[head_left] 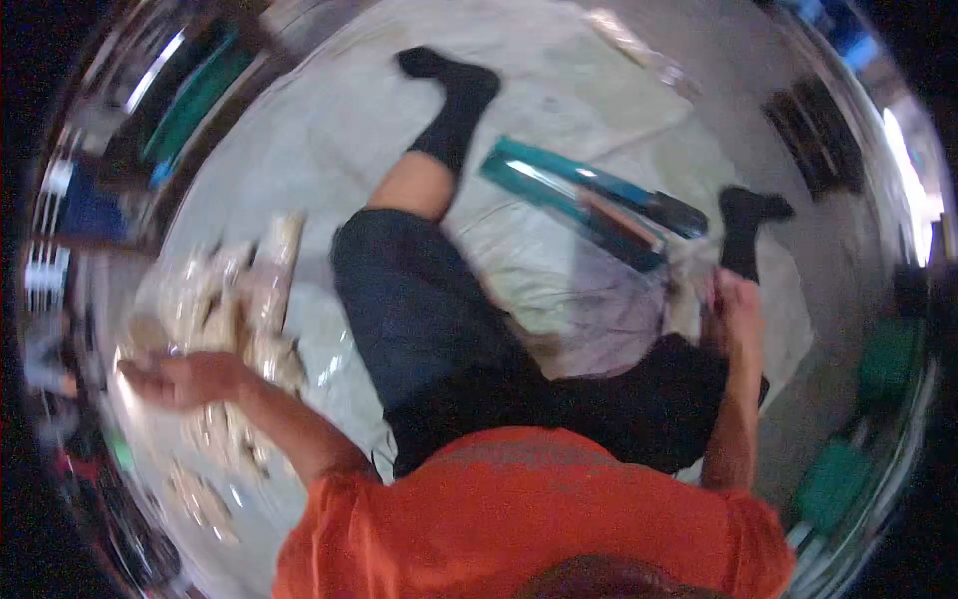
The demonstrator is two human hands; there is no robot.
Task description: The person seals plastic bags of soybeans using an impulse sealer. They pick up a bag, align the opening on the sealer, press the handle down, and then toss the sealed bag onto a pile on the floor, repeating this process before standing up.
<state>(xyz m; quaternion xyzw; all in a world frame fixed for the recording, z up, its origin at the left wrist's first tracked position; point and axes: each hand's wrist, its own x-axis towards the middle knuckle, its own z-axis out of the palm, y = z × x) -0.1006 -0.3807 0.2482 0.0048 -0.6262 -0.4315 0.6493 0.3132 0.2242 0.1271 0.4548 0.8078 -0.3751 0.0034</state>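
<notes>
My left hand (190,380) reaches out to the left with its fingers stretched, over a pile of clear plastic packets (269,275) with pale beige contents. Blur hides whether its fingertips touch a packet. My right hand (736,307) is closed beside my bent leg. A pale, shiny piece (684,299) lies right by its fingers; what the fingers grip is hidden. Between my legs, on the white sheet, rests a long teal device (539,185) with a black end, resembling a bag sealer.
I sit on a crinkled white sheet (339,120) over a grey floor. At the far edge lies another shiny clear packet (639,45). Green containers (833,484) stand on the right. Dark crates (813,135) are at the back right, and shelves with green and blue items line the left.
</notes>
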